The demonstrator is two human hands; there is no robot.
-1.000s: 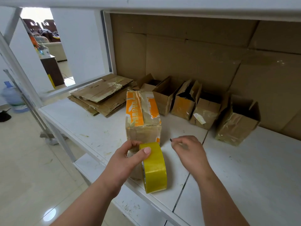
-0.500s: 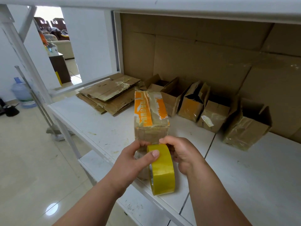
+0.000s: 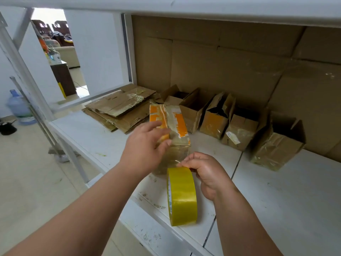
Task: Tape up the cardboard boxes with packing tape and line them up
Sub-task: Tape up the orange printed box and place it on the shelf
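I'm pinching the tape roll [image 3: 181, 196] at its top edge with my right hand [image 3: 206, 172], low on the shelf [image 3: 286, 200]; I should be keeping the strip taut. My left hand [image 3: 145, 145], fingers loose, has left the roll and is now steadying the orange-printed box [image 3: 178, 126].

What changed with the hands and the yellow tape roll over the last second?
The left hand let go of the yellow tape roll and moved forward onto the orange-printed box. The right hand came in and now pinches the roll's top edge. The roll stays upright on the shelf; the open boxes behind are unmoved.
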